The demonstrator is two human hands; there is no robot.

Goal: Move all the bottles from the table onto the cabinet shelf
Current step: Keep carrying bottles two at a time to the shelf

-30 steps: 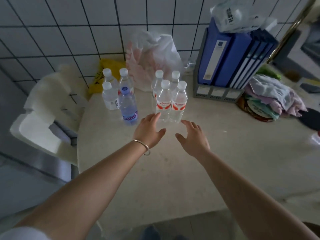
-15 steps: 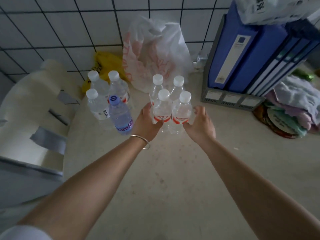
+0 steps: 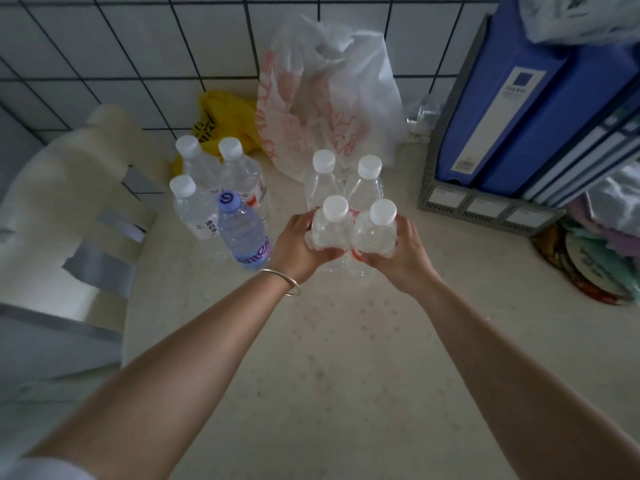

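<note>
Two front water bottles, white caps and red labels: left front bottle [image 3: 331, 228] wrapped by left hand [image 3: 298, 249], right front bottle [image 3: 375, 233] wrapped by right hand [image 3: 401, 259]. Each grip is curled round its bottle's body, thumbs across the near side, fingers round the far side. The two bottles touch each other; whether their bases are on the counter [image 3: 346, 358] or just off it, cannot tell. Just behind them two more white-capped bottles, rear left [image 3: 322, 180] and rear right [image 3: 366, 183], upright on counter. Further left, separate cluster of four upright: purple-capped bottle [image 3: 244, 233] nearest, three clear white-capped ones [image 3: 194, 209] beside and behind it. Silver bangle [image 3: 284, 281] on left wrist. Behind bottles, white plastic bag with red print [image 3: 329, 98] and yellow bag [image 3: 221, 116] against tiled wall [image 3: 138, 46]. Right: grey file rack [image 3: 485, 202] with blue binders [image 3: 519, 98]. Pile of cloth [image 3: 609, 216] at far right. Cream chair [image 3: 69, 188] at left of counter.
</note>
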